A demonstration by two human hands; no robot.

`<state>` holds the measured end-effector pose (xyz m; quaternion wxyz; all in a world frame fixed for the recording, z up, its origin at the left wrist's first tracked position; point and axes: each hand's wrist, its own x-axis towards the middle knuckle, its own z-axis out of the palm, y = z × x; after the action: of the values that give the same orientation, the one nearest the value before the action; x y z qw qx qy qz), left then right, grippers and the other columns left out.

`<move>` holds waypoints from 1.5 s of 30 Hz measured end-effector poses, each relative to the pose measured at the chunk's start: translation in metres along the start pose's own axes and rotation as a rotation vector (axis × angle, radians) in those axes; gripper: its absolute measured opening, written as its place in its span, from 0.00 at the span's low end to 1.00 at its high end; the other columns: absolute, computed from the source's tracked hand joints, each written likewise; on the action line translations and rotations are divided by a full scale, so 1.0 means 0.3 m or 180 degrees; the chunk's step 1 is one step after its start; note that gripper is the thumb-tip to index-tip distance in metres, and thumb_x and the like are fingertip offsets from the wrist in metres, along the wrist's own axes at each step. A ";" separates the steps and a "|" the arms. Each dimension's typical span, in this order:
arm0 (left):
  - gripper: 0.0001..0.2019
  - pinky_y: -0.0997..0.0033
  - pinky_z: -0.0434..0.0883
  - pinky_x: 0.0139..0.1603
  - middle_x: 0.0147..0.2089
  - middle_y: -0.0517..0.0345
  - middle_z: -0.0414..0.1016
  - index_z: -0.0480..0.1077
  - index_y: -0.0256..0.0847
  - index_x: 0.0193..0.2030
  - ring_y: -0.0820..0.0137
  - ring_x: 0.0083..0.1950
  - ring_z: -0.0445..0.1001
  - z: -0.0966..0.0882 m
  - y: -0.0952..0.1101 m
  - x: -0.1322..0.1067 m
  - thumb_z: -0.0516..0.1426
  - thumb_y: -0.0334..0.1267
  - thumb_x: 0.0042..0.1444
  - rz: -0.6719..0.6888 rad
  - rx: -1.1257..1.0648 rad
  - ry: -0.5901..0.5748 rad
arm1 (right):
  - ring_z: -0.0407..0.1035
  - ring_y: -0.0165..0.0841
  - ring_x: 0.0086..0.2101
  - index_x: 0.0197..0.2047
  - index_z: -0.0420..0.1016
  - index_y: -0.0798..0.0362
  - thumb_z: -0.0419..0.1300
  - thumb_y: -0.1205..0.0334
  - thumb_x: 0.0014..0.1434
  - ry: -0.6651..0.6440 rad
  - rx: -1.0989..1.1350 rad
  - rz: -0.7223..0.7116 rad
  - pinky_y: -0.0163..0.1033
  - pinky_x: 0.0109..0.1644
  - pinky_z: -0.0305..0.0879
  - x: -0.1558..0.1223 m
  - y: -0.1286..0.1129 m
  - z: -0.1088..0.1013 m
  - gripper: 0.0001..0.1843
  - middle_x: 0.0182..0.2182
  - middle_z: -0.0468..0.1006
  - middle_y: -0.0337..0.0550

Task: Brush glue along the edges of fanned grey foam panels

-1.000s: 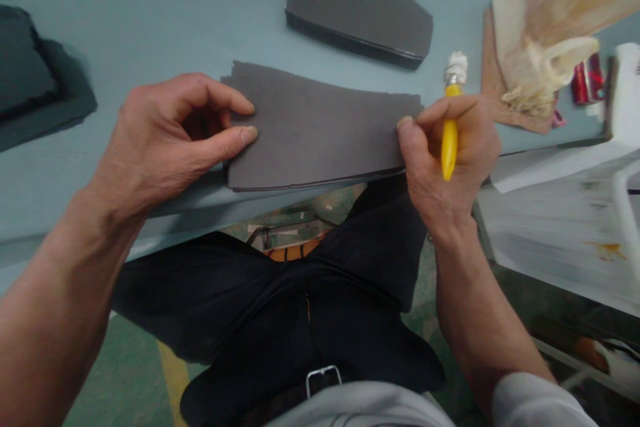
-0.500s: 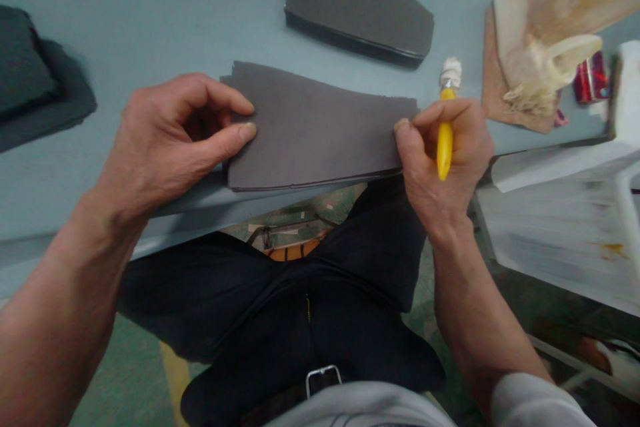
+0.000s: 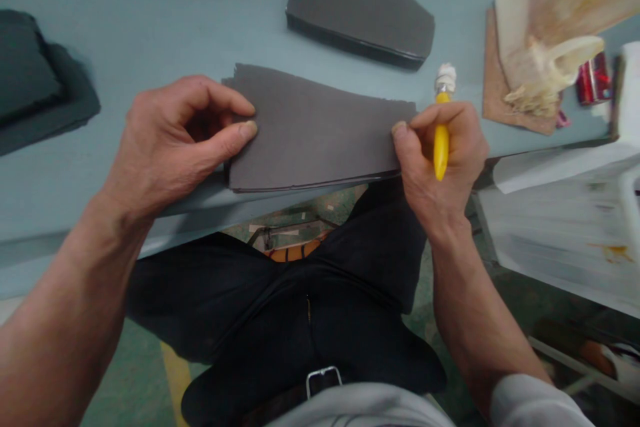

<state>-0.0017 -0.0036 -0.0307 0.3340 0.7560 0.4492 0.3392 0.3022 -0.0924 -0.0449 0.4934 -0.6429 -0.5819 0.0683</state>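
The grip of the left hand (image 3: 160,140), in the head view, is nearly closed at the left end of a stack of dark grey, flared flat sheets (image 3: 320,133), thumb and forefinger tips close together on the top sheet; what the other fingers do underneath is hidden. The right hand (image 3: 457,153) pinches the stack's narrower right end, thumb on top, and also has a yellow-handled brush with a whitish head (image 3: 441,147) tucked among its fingers, head pointing away from the body, probably so that thumb and forefinger can work without the tool being laid down. Holding both ends likely steadies the layers, whose edges do not quite line up at the left. The stack lies at the near edge of the blue-grey bench (image 3: 150,33), its near right corner seeming to reach past that edge, perhaps for easy access from below; whether it is lifted there I cannot tell. Beyond it, towards the far edge, sits a thicker, neatly squared dark grey tapered block of sheets (image 3: 360,10). Dark, ragged-edged pieces (image 3: 30,73) lie by the left. Near the right end, a stained cream container with a looped handle (image 3: 575,0) stands on a brown board (image 3: 491,80), which may spare the bench from drips.
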 end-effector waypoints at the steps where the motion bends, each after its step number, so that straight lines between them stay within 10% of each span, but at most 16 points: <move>1: 0.08 0.66 0.64 0.28 0.31 0.61 0.77 0.83 0.46 0.45 0.71 0.28 0.68 0.001 0.000 0.000 0.68 0.43 0.62 0.0009 -0.0020 0.0010 | 0.67 0.33 0.31 0.39 0.71 0.45 0.69 0.56 0.65 0.0018 -0.0017 -0.0006 0.45 0.40 0.73 0.001 -0.001 0.001 0.10 0.32 0.72 0.35; 17: 0.09 0.78 0.64 0.31 0.33 0.65 0.77 0.82 0.39 0.47 0.80 0.30 0.69 0.001 -0.011 -0.004 0.67 0.40 0.63 0.0193 -0.0080 -0.0030 | 0.64 0.32 0.31 0.42 0.68 0.46 0.65 0.56 0.67 -0.0151 -0.0010 0.0009 0.44 0.40 0.66 0.000 -0.001 -0.003 0.09 0.33 0.67 0.36; 45: 0.08 0.67 0.68 0.31 0.34 0.62 0.79 0.82 0.44 0.45 0.72 0.31 0.70 0.004 0.002 -0.001 0.67 0.42 0.62 0.0075 0.0028 -0.0011 | 0.67 0.31 0.31 0.41 0.72 0.47 0.67 0.55 0.69 -0.0159 -0.0123 -0.0125 0.45 0.39 0.73 0.006 0.020 -0.010 0.09 0.34 0.73 0.37</move>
<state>-0.0004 -0.0042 -0.0310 0.3274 0.7633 0.4412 0.3399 0.3088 -0.0917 -0.0467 0.4674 -0.6389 -0.6077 0.0634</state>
